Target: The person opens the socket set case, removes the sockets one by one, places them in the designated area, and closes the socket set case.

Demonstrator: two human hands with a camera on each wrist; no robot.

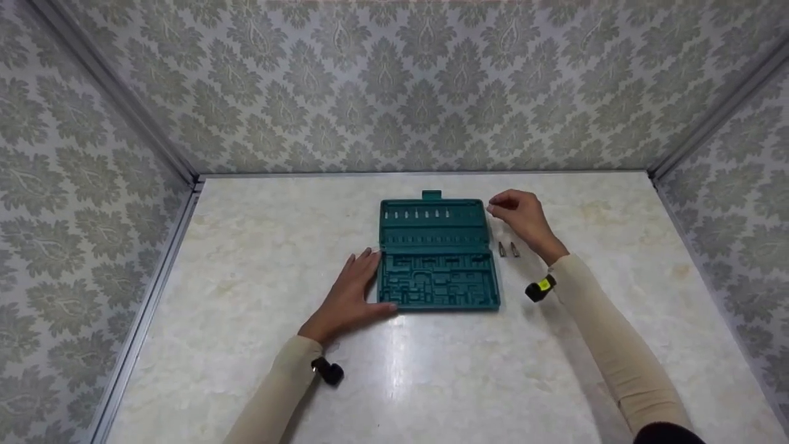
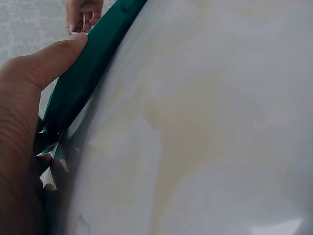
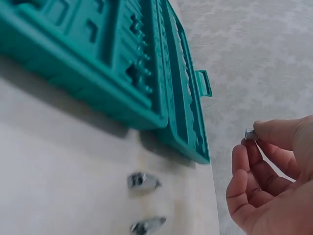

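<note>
While the left hand [image 1: 352, 295] lies spread, thumb on the near-left edge of 1 open green case [image 1: 431, 229], the right hand [image 1: 525, 220] pinches 1 small metal piece [image 3: 250, 133] between thumb and fingers just right of the case's lid. Case sits on the surface [image 1: 259, 246]: 7 silver pieces [image 1: 416, 213] lined up in its lid, 2 pointed metal bits [image 1: 502, 250] just right of it near the hinge.

Left hand [image 1: 352, 293] spreads wide, right hand [image 1: 525, 218] (farther forward) pinches

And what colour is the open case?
The case is teal green, clearest in the right wrist view.
</note>
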